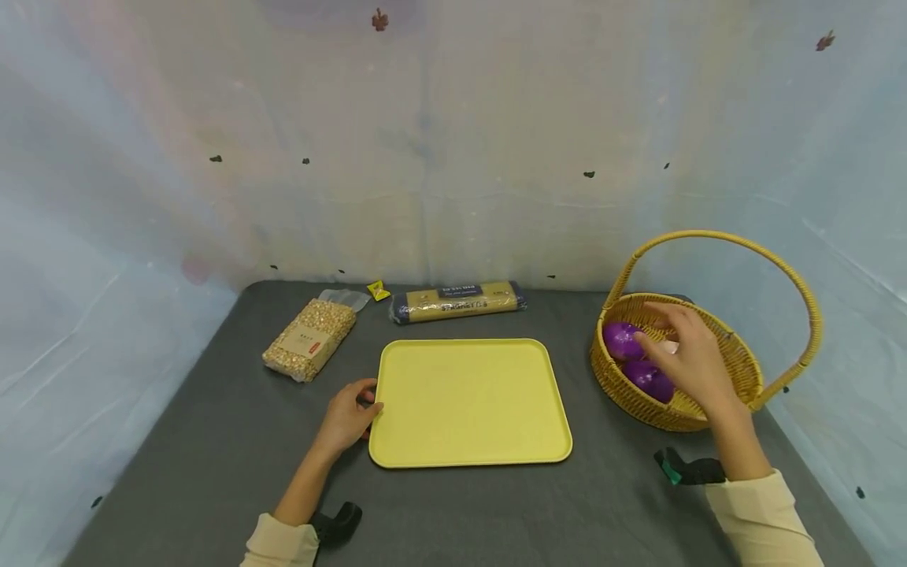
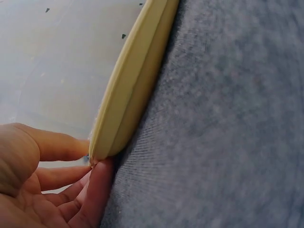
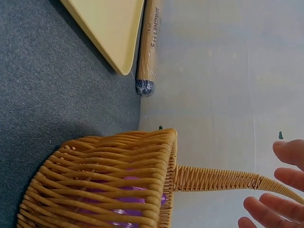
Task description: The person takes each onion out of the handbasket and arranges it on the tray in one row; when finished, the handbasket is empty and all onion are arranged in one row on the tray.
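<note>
My left hand (image 1: pixel 345 418) pinches the left edge of a yellow rectangular tray (image 1: pixel 471 402), its thumb at the rim. In the left wrist view, the thumb and fingers (image 2: pixel 97 190) meet at one end of the tray (image 2: pixel 124 95), which lies low along the grey cloth. Over the wicker basket (image 1: pixel 615 383), my right hand (image 1: pixel 686 354) has its fingers spread and holds nothing. Inside the basket are two shiny purple round things (image 1: pixel 649 380) and a pale one (image 1: pixel 668 346), partly hidden by the hand. In the right wrist view, the fingers (image 3: pixel 273 211) hang loosely above the basket's rim.
A tall arched handle (image 1: pixel 737 240) rises over the basket. Behind the tray lies a spaghetti pack (image 1: pixel 459 302), with a small yellow packet (image 1: pixel 379 290) to its left. A clear bag of pale yellow kernels (image 1: pixel 309 339) lies at the back left. Pale sheeting surrounds the grey table (image 1: pixel 468 516).
</note>
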Demonstrator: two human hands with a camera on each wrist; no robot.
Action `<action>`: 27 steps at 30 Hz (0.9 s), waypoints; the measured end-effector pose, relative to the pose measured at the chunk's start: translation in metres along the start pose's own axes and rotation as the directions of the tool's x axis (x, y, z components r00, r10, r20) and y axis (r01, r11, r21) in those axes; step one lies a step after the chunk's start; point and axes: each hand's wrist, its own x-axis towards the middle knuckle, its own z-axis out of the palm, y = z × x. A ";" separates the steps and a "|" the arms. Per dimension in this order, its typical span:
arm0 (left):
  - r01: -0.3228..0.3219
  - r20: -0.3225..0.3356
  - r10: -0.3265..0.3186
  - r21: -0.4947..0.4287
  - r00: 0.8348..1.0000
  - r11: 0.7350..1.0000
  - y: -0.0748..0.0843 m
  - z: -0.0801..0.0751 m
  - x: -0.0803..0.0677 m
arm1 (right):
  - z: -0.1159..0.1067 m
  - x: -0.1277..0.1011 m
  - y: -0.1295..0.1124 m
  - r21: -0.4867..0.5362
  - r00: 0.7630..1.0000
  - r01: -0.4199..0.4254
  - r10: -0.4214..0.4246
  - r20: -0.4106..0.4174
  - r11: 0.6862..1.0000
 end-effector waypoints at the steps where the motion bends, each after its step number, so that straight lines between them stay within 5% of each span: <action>1: -0.004 -0.004 0.004 -0.006 1.000 1.000 0.000 0.000 0.000 | 0.000 0.001 0.001 0.002 1.000 0.003 -0.003 -0.003 1.000; 27: -0.026 -0.044 0.026 0.000 0.999 1.000 -0.004 0.003 -0.001 | -0.007 0.028 0.029 0.009 0.992 -0.112 0.112 0.057 0.994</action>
